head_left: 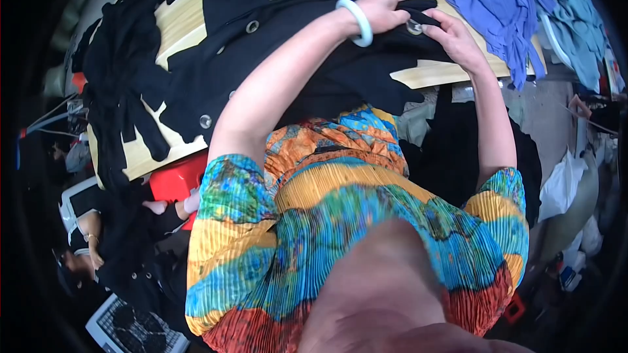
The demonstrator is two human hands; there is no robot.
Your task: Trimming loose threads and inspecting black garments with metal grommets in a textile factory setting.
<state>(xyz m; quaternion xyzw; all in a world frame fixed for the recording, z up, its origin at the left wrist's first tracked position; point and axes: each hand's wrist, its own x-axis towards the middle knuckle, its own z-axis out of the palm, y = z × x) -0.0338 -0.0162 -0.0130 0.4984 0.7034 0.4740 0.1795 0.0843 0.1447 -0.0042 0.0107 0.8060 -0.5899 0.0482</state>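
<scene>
A pale wooden table (180,26) is seen across the top of the view, its edge bent by the lens. Blue cloth (484,0) and grey-blue cloth (569,19) are heaped at its far right end. Below the table's right side, white bags (562,186) are piled on the floor. At lower left, a white plastic crate (127,330) is set. The outer rim is left dark.

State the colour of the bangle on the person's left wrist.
The bangle is pale white with a faint green tint, seen best in the head view.
</scene>
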